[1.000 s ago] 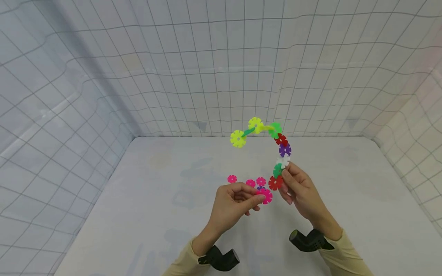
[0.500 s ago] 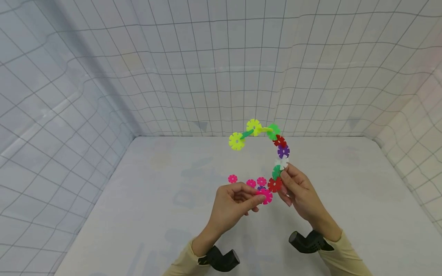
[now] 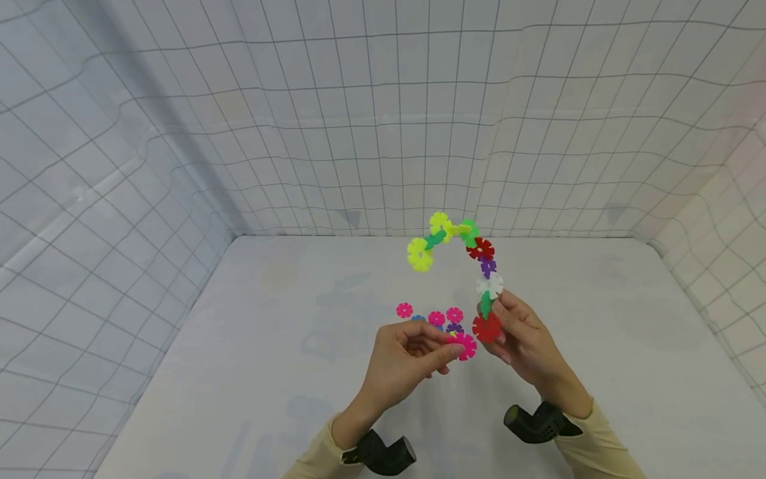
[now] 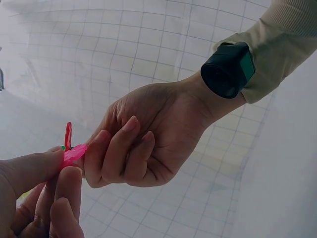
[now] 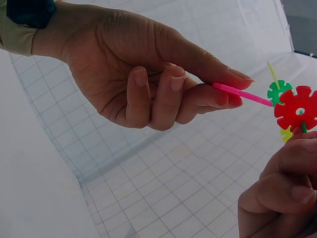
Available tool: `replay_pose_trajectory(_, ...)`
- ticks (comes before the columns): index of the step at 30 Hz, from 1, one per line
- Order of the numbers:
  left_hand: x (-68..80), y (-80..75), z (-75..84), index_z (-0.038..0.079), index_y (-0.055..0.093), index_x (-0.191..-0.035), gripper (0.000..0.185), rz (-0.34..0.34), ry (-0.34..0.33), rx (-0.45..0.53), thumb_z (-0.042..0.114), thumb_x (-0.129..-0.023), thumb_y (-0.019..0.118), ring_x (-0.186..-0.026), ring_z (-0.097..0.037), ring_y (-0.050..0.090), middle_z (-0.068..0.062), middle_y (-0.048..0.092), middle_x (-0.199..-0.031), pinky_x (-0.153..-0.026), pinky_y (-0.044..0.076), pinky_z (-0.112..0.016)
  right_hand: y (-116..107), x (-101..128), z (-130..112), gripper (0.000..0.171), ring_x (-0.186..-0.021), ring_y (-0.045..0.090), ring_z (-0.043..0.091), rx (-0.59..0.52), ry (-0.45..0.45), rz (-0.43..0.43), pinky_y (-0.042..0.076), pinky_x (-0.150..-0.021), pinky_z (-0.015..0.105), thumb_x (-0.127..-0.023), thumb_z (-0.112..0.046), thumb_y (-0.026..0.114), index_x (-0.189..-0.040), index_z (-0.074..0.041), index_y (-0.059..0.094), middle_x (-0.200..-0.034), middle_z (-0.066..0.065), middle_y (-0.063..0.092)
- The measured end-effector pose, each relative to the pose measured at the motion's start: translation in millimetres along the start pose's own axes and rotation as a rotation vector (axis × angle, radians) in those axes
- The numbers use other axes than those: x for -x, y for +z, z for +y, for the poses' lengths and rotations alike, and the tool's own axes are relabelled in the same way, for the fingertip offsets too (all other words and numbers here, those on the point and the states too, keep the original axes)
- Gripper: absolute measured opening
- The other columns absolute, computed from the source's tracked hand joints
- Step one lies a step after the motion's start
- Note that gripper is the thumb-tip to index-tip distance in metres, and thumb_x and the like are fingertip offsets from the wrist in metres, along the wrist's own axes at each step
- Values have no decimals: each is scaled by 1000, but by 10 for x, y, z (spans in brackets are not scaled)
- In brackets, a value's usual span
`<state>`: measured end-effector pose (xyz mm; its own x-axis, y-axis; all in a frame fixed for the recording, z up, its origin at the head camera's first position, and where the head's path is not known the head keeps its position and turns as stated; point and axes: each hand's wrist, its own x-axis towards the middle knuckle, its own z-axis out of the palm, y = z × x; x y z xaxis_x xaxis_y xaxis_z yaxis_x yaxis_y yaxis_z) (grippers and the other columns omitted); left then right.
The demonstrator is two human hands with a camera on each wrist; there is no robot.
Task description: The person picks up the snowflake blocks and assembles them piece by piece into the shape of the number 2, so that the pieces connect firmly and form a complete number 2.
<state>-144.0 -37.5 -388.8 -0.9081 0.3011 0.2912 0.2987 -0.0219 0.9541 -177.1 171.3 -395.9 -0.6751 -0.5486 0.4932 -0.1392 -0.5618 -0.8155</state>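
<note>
The chain is now tilted further toward ten o'clock, its red disc lowered beside the pink disc. Chain is pinched by the right hand, pink disc by the left hand; joining seems imminent.

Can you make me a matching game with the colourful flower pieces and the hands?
Things:
1. pink plastic flower disc
2. red plastic flower disc
3. yellow plastic flower disc
4. small pink flower pieces

Places:
A. lying on the white table
B. free far end of the curved chain
C. pinched by the left hand
D. bottom of the chain, at the right hand

Pairs: 1-C, 2-D, 3-B, 4-A
</note>
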Motion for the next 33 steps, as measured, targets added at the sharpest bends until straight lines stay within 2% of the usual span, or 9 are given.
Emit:
replay_pose_trajectory(7,7,13,8,1,71,-91,11,-17,27,22,9,-83,74,-58,-20,66,-7,71,-77,-48,52,-35,-6,28,10,27,-47,32,17,7,36,51,20,-42,32,-105,-11,27,-121,-7,49,-69,7,34)
replay_pose_trajectory(12,4,12,-13,-1,71,-90,10,-8,42,21,6,-83,73,-57,-19,66,-9,71,-77,-47,51,-35,13,14,18,26,-47,32,19,79,5,78,22,-41,32,-105,-8,28,-121,-6,49,-69,8,34)
replay_pose_trajectory(18,-11,9,-16,0,71,-89,10,-5,25,5,7,-82,74,-57,-19,66,-8,71,-77,-48,52,-34,66,-4,8,21,-47,33,19,230,-4,168,25,-38,32,-104,-5,31,-109,-7,51,-66,8,35)
replay_pose_trajectory(21,-14,7,-16,1,72,-88,10,0,23,0,8,-82,75,-56,-20,65,-7,71,-77,-48,52,-35,80,3,-3,17,-47,36,19,351,2,209,29,-36,31,-103,-4,34,-102,-6,51,-65,7,38)
replay_pose_trajectory(27,-7,0,-1,0,72,-88,11,7,27,-2,8,-81,76,-55,-19,65,-8,70,-76,-49,52,-35,107,10,-28,16,-45,42,16,606,-23,237,37,-37,28,-100,3,37,-89,-4,46,-63,3,43)
replay_pose_trajectory(33,-10,7,2,1,72,-87,12,31,25,2,10,-81,76,-53,-20,63,-8,70,-74,-49,52,-37,149,12,-26,18,-45,42,16,682,-42,246,37,-37,29,-97,9,39,-88,-4,47,-62,3,43)
